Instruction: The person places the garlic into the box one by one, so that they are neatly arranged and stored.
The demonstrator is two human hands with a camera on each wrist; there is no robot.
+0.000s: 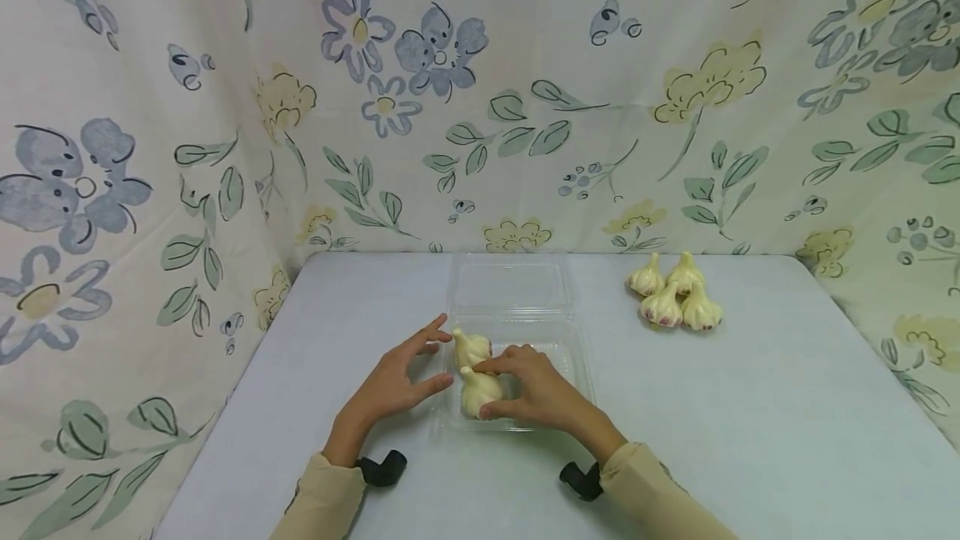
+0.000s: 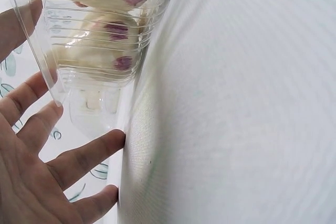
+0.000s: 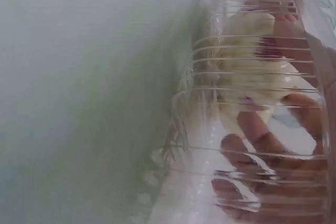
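A clear plastic clamshell container (image 1: 581, 357) lies unfolded on the table, with two garlic bulbs along its left side. My right hand (image 1: 532, 388) reaches inside and holds the nearer garlic bulb (image 1: 478, 392) between thumb and fingers. The other garlic bulb (image 1: 472, 348) sits just behind it, by the right index finger. At the container's left side is my left hand (image 1: 393, 377), its fingers spread. In the left wrist view, fingertips of the left hand (image 2: 37, 150) touch the container's rim. The right wrist view shows the right fingers (image 3: 257, 129) through the ribbed clear wall.
The container's lid (image 1: 510, 283) lies flat toward the back of the table. Several garlic bulbs (image 1: 662, 307) stand clustered at the back right of the white table (image 1: 750, 415). A flowered curtain (image 1: 495, 173) hangs behind and along the left side.
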